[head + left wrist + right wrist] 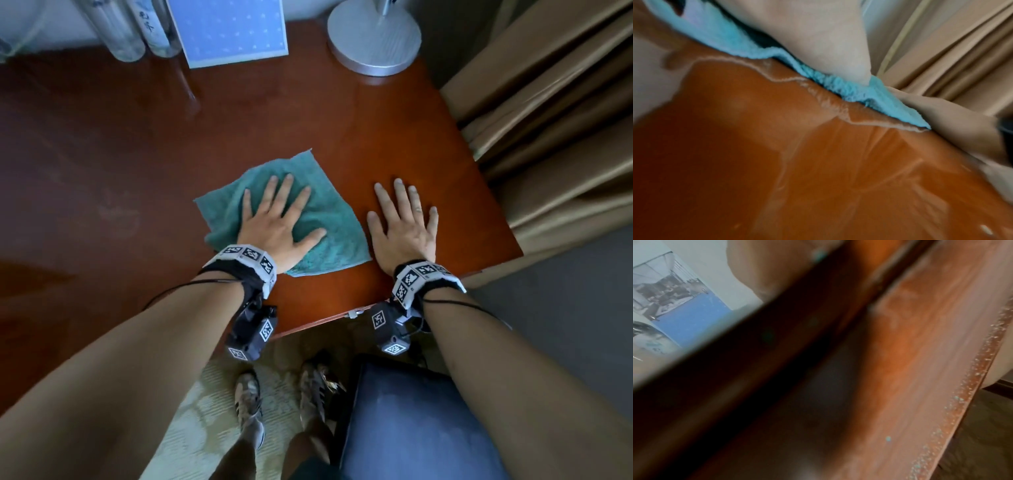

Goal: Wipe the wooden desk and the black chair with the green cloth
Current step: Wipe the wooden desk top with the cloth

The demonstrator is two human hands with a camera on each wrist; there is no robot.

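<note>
Under my arms, nearest to me, the black chair (411, 421) is waiting, its seat tucked below the near edge of the desk. I am not touching it yet.

Just past that edge, my left hand (277, 228) is pressing flat on the green cloth (329, 212). My fingers (287, 186) are lying straight and spread out on top of it, not curled round it. Right beside the cloth, my right hand (404, 228) is lying flat on the bare wooden desk (308, 116), fingers straight too, holding nothing.

I am thinking the cloth is soft, fluffy and light. It is looking a bit bunched at the near left side, so it could fold or slide out from under me if I am pushing only at one corner. I should be keeping my palm in the middle of it and pressing down. To lift it over to the chair, I could pinch a bunch of it in the middle. The desk top is looking shiny and smooth, so the cloth should be gliding easily.

Far beyond my fingertips, a blue card (227, 29), some clear tubes (113, 31) and a round lamp base (373, 37) are standing at the back of the desk. Off past my right fingers, tan curtains (555, 113) are hanging.
</note>
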